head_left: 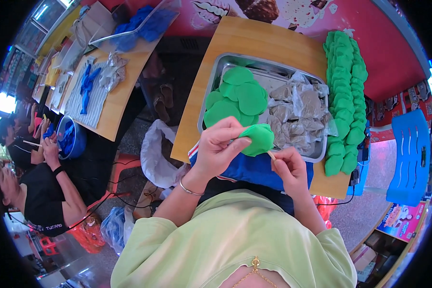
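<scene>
My left hand (218,146) pinches a small rounded green cloth piece (259,139) between thumb and fingers, above the near edge of the table. In my right hand (291,174) is a thin pale stick (272,155), its end meeting the lower right side of the green piece. Whether the tip goes inside I cannot tell. Beyond my hands lies a metal tray (207,103). Flat green discs (252,99) overlap in its left part, and several clear plastic bags of grey-brown filling (308,103) are heaped in its right part.
Right of the tray, stacked green pieces (342,96) form long rows along the table (192,129). Farther right stands a blue plastic chair (408,158). A white-lined bin (153,153) is left of the table. At another table, a co-worker (43,197) handles a stick beside a blue bowl (72,139).
</scene>
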`<state>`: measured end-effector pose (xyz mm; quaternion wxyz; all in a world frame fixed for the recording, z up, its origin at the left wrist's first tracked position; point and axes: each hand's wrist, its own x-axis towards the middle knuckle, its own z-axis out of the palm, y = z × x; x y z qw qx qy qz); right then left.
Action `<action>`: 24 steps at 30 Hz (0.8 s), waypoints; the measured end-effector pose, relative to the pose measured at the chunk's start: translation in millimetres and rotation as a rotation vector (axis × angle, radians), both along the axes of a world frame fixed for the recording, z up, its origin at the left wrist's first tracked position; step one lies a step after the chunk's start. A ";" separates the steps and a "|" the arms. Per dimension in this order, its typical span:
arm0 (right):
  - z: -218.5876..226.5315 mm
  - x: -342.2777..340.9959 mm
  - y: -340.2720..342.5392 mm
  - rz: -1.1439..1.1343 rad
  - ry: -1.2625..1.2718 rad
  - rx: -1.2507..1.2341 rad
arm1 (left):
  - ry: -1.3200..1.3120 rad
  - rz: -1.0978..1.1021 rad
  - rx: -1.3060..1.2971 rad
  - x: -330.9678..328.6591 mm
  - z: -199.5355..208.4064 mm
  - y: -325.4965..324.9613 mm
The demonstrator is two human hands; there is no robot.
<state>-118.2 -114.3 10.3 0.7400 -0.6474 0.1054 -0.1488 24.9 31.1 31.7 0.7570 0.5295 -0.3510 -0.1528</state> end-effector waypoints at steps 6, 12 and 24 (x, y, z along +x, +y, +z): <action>9.8 1.1 1.5 0.083 0.018 0.154 | -0.012 -0.021 -0.128 -0.9 -14.0 -1.1; 1.7 3.4 1.8 -0.051 -0.010 -0.129 | 0.143 -0.001 -0.068 -1.6 11.7 -9.4; 0.2 -3.1 -5.6 0.059 0.003 0.395 | 0.021 0.022 -0.132 1.3 -13.1 -2.2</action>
